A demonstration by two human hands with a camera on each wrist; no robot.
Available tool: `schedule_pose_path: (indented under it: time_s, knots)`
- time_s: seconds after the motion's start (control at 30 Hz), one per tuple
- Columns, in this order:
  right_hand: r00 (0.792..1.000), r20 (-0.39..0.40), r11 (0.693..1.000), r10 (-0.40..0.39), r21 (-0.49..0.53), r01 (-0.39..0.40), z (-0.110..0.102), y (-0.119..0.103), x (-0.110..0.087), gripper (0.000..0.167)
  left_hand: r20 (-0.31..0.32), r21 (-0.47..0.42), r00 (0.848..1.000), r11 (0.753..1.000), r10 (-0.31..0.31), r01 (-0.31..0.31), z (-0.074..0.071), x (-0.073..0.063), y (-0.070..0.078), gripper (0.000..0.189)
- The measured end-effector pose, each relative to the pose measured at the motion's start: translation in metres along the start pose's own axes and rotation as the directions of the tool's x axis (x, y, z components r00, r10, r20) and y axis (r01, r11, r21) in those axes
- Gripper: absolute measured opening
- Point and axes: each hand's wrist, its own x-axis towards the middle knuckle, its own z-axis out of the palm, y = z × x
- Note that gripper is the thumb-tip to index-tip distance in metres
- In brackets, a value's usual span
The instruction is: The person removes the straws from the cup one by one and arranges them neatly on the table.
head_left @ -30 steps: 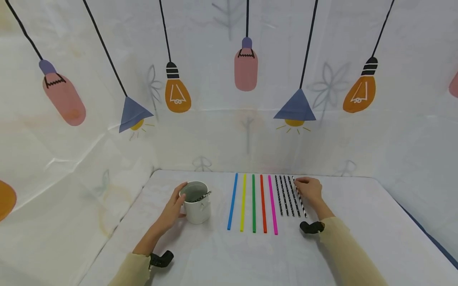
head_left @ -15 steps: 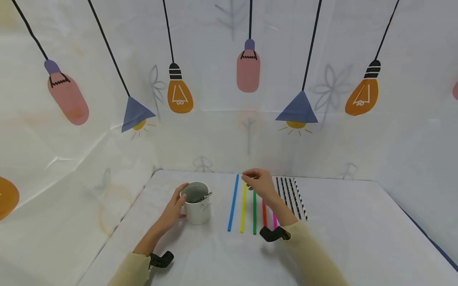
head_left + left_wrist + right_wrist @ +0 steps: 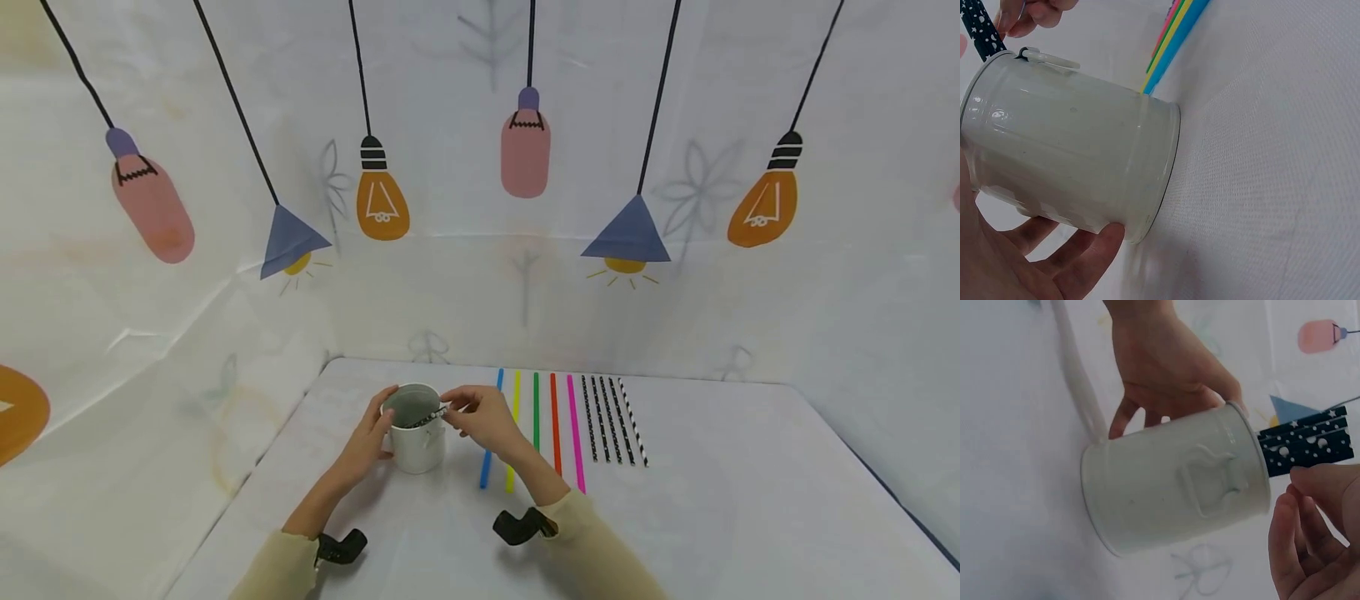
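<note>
My left hand [image 3: 369,429] holds a small white pail [image 3: 417,450] from its left side, thumb near the rim and fingers curled round the wall. Several black straws [image 3: 1310,440] with white stars and dots lean out over the pail's right rim. At their upper ends, my right hand [image 3: 483,417] pinches at a straw with thumb and fingertips. In the left wrist view, the right fingertips [image 3: 1035,15] show just beyond the straws. The pail stands upright on the white table; the straws' lower ends are hidden inside it.
Right of the pail lie single blue [image 3: 485,471], yellow [image 3: 510,479], green [image 3: 536,408], red [image 3: 555,417] and pink [image 3: 576,433] straws in a row. Several black-and-white patterned straws [image 3: 611,421] lie beyond them. A white sheet printed with lamps [image 3: 626,229] hangs behind the table.
My right hand has left the rightmost black-and-white straw and moved left over the coloured straws to the straws in the pail. My left hand has kept its hold on the pail.
</note>
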Motion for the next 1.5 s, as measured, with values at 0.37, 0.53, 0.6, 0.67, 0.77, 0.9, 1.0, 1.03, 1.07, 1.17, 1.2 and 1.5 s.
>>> schedule_pose_path:
  time_s: [0.37, 0.53, 0.6, 0.67, 0.77, 0.9, 1.0, 1.03, 1.07, 1.17, 1.2, 1.5]
  knots:
    - [0.998, 0.018, 0.995, -0.064, -0.078, 0.065, 0.019, 0.003, -0.001, 0.014, 0.016, -0.019, 1.000, 1.000, -0.008, 0.008, -0.001, 0.000, -0.001, 0.049]
    - [0.998, 0.010, 0.990, -0.069, -0.124, 0.070, 0.021, 0.003, 0.002, 0.012, 0.027, -0.014, 1.000, 1.000, 0.001, -0.001, -0.002, -0.001, 0.006, 0.048]
    - [0.998, 0.010, 0.990, -0.058, -0.126, 0.059, 0.021, 0.004, 0.002, 0.011, 0.036, -0.014, 0.999, 1.000, -0.004, 0.005, -0.002, -0.002, 0.012, 0.048]
    - [0.999, 0.009, 0.990, -0.051, -0.130, 0.052, 0.020, 0.004, 0.001, 0.011, 0.044, -0.020, 0.999, 1.000, -0.009, 0.010, -0.001, -0.005, 0.021, 0.048]
    - [0.998, -0.006, 0.990, -0.056, -0.132, 0.055, 0.017, 0.002, -0.002, 0.010, 0.051, -0.011, 0.999, 1.000, -0.017, 0.017, 0.000, -0.008, 0.032, 0.048]
    - [0.996, -0.011, 0.989, -0.083, -0.121, 0.081, 0.010, -0.005, -0.006, 0.010, 0.060, 0.005, 0.998, 1.000, -0.021, 0.020, 0.000, -0.011, 0.039, 0.048]
    - [0.995, 0.015, 0.991, -0.099, -0.090, 0.100, 0.004, -0.010, -0.008, 0.010, 0.059, 0.001, 0.998, 1.000, -0.015, 0.015, -0.001, -0.011, 0.039, 0.049]
    - [0.995, 0.022, 0.992, -0.099, -0.078, 0.100, 0.003, -0.013, -0.009, 0.011, 0.059, -0.003, 0.998, 1.000, -0.012, 0.013, -0.001, -0.010, 0.038, 0.049]
    - [0.994, 0.027, 0.992, -0.105, -0.065, 0.107, 0.001, -0.015, -0.010, 0.011, 0.058, -0.008, 0.998, 1.000, -0.008, 0.009, -0.002, -0.010, 0.037, 0.049]
    - [0.991, 0.021, 0.991, -0.133, -0.025, 0.133, -0.006, -0.020, -0.013, 0.013, 0.053, -0.013, 0.999, 1.000, -0.003, 0.003, -0.002, -0.009, 0.037, 0.049]
    - [0.990, 0.009, 0.990, -0.142, -0.012, 0.142, -0.009, -0.023, -0.015, 0.013, 0.051, -0.010, 0.999, 1.000, 0.000, 0.001, -0.002, -0.008, 0.037, 0.049]
    - [0.962, -0.178, 0.927, -0.209, 0.278, 0.253, -0.043, -0.049, -0.031, 0.018, 0.042, -0.026, 0.999, 1.000, 0.008, -0.007, -0.002, -0.001, 0.016, 0.048]
